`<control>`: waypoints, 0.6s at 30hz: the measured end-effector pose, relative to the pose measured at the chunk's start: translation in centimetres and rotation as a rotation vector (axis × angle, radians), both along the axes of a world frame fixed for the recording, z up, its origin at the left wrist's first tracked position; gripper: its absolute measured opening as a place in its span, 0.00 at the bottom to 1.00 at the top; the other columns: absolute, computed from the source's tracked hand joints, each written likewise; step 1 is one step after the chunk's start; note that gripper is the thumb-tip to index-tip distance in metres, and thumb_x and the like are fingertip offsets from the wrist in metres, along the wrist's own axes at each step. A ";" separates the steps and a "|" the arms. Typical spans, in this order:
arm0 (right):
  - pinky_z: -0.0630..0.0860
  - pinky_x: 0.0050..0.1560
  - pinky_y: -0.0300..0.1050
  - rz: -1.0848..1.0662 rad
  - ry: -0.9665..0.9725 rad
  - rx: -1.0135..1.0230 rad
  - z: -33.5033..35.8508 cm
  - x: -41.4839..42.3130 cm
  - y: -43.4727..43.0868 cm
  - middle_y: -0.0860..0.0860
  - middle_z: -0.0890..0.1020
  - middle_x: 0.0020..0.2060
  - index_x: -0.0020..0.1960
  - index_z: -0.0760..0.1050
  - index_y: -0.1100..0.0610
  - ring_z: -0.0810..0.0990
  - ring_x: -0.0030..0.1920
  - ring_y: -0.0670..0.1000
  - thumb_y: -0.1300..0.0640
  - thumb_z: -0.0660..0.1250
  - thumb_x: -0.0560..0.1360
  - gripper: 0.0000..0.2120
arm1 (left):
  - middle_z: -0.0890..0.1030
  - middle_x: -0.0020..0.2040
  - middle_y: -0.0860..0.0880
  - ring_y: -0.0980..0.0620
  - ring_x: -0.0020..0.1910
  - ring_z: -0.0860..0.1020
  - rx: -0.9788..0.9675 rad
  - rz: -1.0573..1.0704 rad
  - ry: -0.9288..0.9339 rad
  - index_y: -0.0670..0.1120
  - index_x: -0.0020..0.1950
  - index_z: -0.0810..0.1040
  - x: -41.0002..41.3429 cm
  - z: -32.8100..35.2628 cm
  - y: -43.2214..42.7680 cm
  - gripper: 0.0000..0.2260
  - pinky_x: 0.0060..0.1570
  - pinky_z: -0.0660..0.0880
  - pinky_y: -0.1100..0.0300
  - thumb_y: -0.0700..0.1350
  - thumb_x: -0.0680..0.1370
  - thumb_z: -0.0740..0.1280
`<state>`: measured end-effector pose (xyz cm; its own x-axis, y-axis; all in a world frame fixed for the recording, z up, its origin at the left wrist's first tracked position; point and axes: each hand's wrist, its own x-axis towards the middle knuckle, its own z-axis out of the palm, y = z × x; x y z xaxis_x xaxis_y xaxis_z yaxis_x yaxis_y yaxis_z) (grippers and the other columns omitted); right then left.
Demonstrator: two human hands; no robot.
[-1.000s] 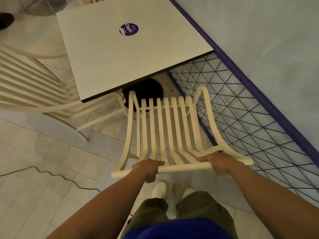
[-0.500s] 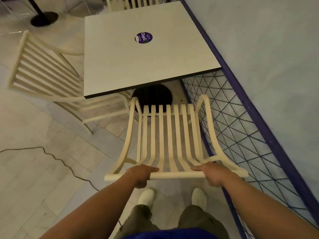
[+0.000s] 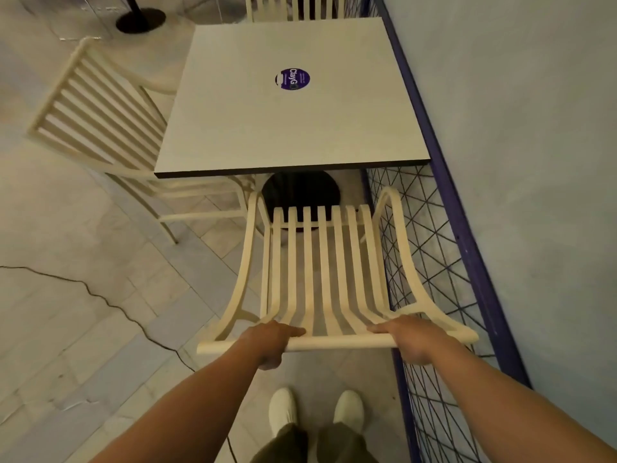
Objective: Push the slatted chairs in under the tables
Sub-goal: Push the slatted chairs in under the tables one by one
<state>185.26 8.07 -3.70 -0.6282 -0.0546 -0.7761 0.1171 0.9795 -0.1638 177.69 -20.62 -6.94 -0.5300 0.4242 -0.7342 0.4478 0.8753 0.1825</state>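
Both hands closed over the top rail of the cream slatted chair (image 3: pixel 320 279), seen from above and behind. Left hand (image 3: pixel 272 342) wrapped on the rail left of centre, fingers (image 3: pixel 290 331) pressed together and curled over the front edge, thumb hidden underneath. Right hand (image 3: pixel 409 339) gripping the rail right of centre, fingers likewise together and folded over the rail, thumb out of sight.

Chair facing the near edge of the square grey table (image 3: pixel 290 105), its seat front just beneath that edge, backrest and most of the seat well clear of the tabletop. Round black table base (image 3: pixel 300 192) visible through the slats, just beyond the seat front. Round purple sticker (image 3: pixel 292 79) near the middle of the tabletop.

Second slatted chair (image 3: pixel 100 121) at the table's left side, angled, seat partly under the tabletop. Third chair (image 3: pixel 293 8) at the far side, only its back showing above the far edge.

Purple-framed wire mesh fence (image 3: pixel 430 255) running along the right, just beside the held chair's right armrest, pale wall behind it. Thin black cable (image 3: pixel 100 299) snaking across the tiled floor (image 3: pixel 83 329) on the left. Two white shoes (image 3: pixel 283 409) on the floor directly behind the chair. Another black round base (image 3: pixel 140 20) at top left.

No containers anywhere in view.
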 end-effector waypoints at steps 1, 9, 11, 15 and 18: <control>0.75 0.56 0.48 0.007 0.002 0.006 -0.1 -0.2 0.3 0.50 0.75 0.63 0.76 0.58 0.33 0.77 0.57 0.53 0.67 0.64 0.77 0.39 | 0.74 0.68 0.48 0.45 0.63 0.76 -0.009 -0.007 0.009 0.65 0.78 0.59 -0.2 -0.1 0.3 0.38 0.61 0.75 0.52 0.37 0.76 0.69; 0.76 0.57 0.49 -0.017 0.001 -0.014 -1.0 -1.9 0.8 0.50 0.75 0.61 0.76 0.58 0.32 0.77 0.56 0.52 0.66 0.65 0.75 0.39 | 0.75 0.68 0.49 0.46 0.62 0.77 -0.024 -0.001 0.026 0.64 0.78 0.61 -2.1 -0.3 0.7 0.36 0.61 0.76 0.52 0.39 0.77 0.70; 0.77 0.56 0.49 -0.035 -0.016 -0.022 -1.0 -1.9 1.2 0.50 0.75 0.62 0.75 0.59 0.32 0.77 0.55 0.52 0.65 0.65 0.75 0.39 | 0.75 0.68 0.50 0.47 0.61 0.77 -0.014 0.006 -0.009 0.65 0.78 0.61 -2.1 -0.1 0.7 0.36 0.60 0.76 0.53 0.40 0.76 0.70; 0.78 0.53 0.47 -0.085 -0.006 -0.062 -1.2 -1.3 2.2 0.48 0.77 0.60 0.74 0.60 0.31 0.78 0.52 0.50 0.58 0.66 0.72 0.38 | 0.73 0.70 0.52 0.47 0.64 0.75 -0.008 -0.015 -0.075 0.69 0.77 0.57 -2.6 0.0 -0.1 0.38 0.62 0.73 0.52 0.44 0.74 0.69; 0.76 0.55 0.46 -0.053 0.017 -0.035 -1.6 -1.1 3.6 0.49 0.77 0.61 0.74 0.61 0.33 0.77 0.56 0.51 0.55 0.67 0.73 0.35 | 0.73 0.72 0.53 0.48 0.66 0.74 0.001 -0.022 -0.056 0.69 0.77 0.57 -2.7 -0.1 -0.9 0.38 0.64 0.73 0.50 0.44 0.74 0.70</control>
<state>184.17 11.69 -5.29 -0.6441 -0.0483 -0.7634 0.1653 0.9656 -0.2006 175.01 -21.56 -7.07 -0.4789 0.4363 -0.7618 0.4558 0.8652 0.2090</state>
